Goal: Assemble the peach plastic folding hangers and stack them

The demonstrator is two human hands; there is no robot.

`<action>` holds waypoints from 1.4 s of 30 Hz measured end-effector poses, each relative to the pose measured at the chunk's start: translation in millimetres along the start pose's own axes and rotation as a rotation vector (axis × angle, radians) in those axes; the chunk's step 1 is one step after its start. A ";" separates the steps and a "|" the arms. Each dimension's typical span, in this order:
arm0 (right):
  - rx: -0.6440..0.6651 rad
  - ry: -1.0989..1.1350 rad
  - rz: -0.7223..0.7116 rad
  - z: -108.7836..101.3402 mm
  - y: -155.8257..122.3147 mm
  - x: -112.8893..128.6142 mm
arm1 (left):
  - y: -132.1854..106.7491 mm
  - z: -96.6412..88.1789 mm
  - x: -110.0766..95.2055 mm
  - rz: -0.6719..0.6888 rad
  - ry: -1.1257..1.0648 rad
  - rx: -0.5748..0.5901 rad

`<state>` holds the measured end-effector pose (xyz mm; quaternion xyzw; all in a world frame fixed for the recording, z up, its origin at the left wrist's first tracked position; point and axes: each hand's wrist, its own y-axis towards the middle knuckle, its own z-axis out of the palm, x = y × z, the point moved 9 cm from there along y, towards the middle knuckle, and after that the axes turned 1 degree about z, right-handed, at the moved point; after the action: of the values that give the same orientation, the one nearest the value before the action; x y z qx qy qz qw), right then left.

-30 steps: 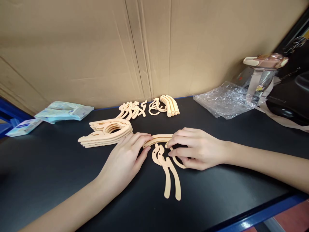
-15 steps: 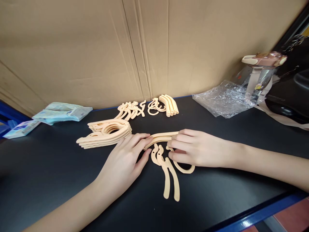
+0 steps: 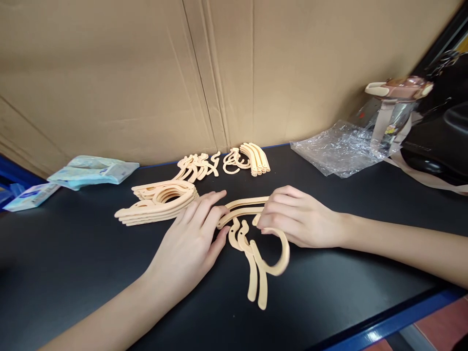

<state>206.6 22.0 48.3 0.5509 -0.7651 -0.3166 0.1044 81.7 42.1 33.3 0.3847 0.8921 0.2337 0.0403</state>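
Observation:
Two long curved hanger arms (image 3: pixel 244 211), pale cream, lie side by side on the black table. At their left end rests my left hand (image 3: pixel 199 229), open, its fingers apart and a fingertip at the arm's tip. My right hand (image 3: pixel 298 217) is closed with fingertips pinching a round hanger hook (image 3: pixel 285 256), which is tilted over the table; these fingers also cover the arms' right end. Just below, two shorter S-shaped hanger pieces (image 3: pixel 252 280) lie partly overlapping, the hook's lower end crossing them. Left of my left hand is a stack of folded hangers (image 3: pixel 153 209).
Along the back sit more S-shaped pieces (image 3: pixel 197 165), several hooks (image 3: pixel 231 163) and a bundle of curved arms (image 3: pixel 259 161). Tissue packs (image 3: pixel 93 170) lie at left. A clear plastic bag (image 3: pixel 329 148) and a strapped water bottle (image 3: pixel 395 109) stand at right, before a cardboard wall (image 3: pixel 109 83).
My right hand has taken up the round hook, which has turned and shifted left and toward me. One short piece has moved slightly left. My left fingers have spread a little.

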 end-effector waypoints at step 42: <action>0.133 0.428 0.398 24.4 -8.7 -42.6 | -6.8 6.1 -16.2 0.184 -0.037 0.035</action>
<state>216.8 68.0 32.2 0.4500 -0.8377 -0.1155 0.2870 90.1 28.9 23.1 0.4698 0.8561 0.2136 0.0284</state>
